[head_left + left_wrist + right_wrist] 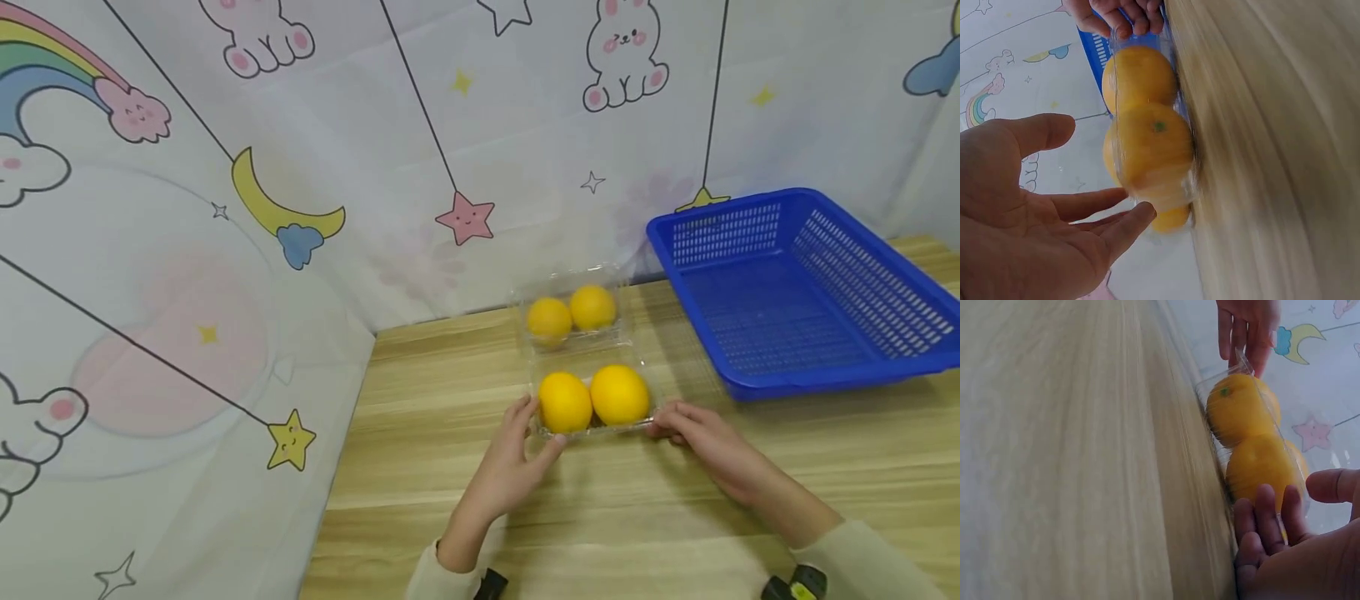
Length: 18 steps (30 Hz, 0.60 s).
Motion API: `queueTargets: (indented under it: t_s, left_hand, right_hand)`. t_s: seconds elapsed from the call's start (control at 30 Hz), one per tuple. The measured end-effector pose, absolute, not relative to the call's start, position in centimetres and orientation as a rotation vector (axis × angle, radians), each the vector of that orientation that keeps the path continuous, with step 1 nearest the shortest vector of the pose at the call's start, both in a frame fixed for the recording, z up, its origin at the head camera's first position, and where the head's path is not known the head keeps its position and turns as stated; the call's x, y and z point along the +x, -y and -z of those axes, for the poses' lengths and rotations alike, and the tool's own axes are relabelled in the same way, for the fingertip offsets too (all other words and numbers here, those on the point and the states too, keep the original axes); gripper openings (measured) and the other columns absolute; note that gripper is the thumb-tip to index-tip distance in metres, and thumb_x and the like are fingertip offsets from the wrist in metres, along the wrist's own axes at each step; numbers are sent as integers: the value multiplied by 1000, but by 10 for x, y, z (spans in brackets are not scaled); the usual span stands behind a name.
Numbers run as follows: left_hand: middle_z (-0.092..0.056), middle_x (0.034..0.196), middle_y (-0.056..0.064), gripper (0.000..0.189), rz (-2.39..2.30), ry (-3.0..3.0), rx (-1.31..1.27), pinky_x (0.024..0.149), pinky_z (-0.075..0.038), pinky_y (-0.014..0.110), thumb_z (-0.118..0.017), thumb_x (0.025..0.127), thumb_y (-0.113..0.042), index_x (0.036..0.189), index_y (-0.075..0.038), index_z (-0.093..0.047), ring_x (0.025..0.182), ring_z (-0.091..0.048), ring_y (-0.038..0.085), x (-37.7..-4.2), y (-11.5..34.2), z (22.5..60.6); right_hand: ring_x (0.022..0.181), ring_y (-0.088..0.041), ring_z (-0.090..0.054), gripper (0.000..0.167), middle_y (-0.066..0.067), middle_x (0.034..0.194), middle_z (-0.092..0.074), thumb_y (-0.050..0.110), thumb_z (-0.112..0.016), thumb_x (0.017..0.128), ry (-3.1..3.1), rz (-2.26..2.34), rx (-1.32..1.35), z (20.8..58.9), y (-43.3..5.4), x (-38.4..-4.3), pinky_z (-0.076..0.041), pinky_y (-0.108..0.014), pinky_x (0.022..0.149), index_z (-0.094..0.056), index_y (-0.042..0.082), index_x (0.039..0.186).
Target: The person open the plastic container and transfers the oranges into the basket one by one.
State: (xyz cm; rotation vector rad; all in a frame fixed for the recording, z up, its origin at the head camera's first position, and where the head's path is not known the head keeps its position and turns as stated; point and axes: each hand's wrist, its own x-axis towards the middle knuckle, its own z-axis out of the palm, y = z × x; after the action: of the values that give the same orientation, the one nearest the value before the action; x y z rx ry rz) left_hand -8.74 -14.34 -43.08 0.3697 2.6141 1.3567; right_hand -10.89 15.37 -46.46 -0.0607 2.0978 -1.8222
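A clear plastic box (pixel 596 429) with two oranges (pixel 619 395) sits on the wooden table in front of me. My left hand (pixel 510 467) is at its left end, fingertips at the side and thumb spread toward the front edge. In the left wrist view the fingers of this left hand (pixel 1054 212) are extended, thumb apart from the box. My right hand (pixel 712 446) is at the right end. In the right wrist view the right hand's fingers (pixel 1266 519) are loosely bent against that end, its thumb standing away. Behind sit two more oranges (pixel 550 320) in clear plastic.
A blue plastic basket (pixel 750 385) with slotted sides stands at the right, close to the back wall. White cloth (pixel 360 208) printed with stars, moons and rabbits hangs behind and at the left. The wooden table (pixel 420 400) extends to the front.
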Motion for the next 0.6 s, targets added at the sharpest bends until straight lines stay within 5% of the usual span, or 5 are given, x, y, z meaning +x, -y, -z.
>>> queueTargets:
  t_s: [0.17, 0.3, 0.5, 0.6]
  left_hand:
    - [-39, 167, 20, 60, -1192, -2776, 443, 118, -39, 64, -64, 107, -30, 157, -1, -47, 151, -42, 43, -74, 152, 429]
    - [-35, 170, 15, 64, -987, -2845, 566, 123, -35, 57, -67, 105, -25, 160, -2, -44, 157, -34, 35, -60, 157, 428]
    - [-31, 172, 15, 68, -790, -2906, 677, 125, -33, 48, -68, 105, -25, 161, 2, -40, 159, -31, 28, -48, 155, 431]
    - [-31, 172, 15, 69, -717, -2944, 709, 123, -37, 45, -68, 105, -28, 161, 2, -40, 158, -34, 28, -45, 151, 434]
  right_hand:
    - [103, -15, -62, 31, -12, 116, -61, 22, -49, 112, -2203, 1752, -16, 455, -153, -103, -52, -23, 86, -48, -6, 125]
    - [103, -21, -61, 44, -19, 120, -53, 22, -54, 110, -2383, 1662, -68, 444, -148, -99, -51, -21, 82, -35, -8, 136]
    - [99, -16, -57, 28, -12, 116, -63, 14, -66, 105, -2762, 1581, -357, 434, -131, -94, -47, -22, 85, -57, -2, 126]
    - [100, -18, -60, 19, -8, 112, -68, 9, -72, 101, -2894, 1534, -531, 432, -121, -95, -49, -32, 89, -67, 3, 118]
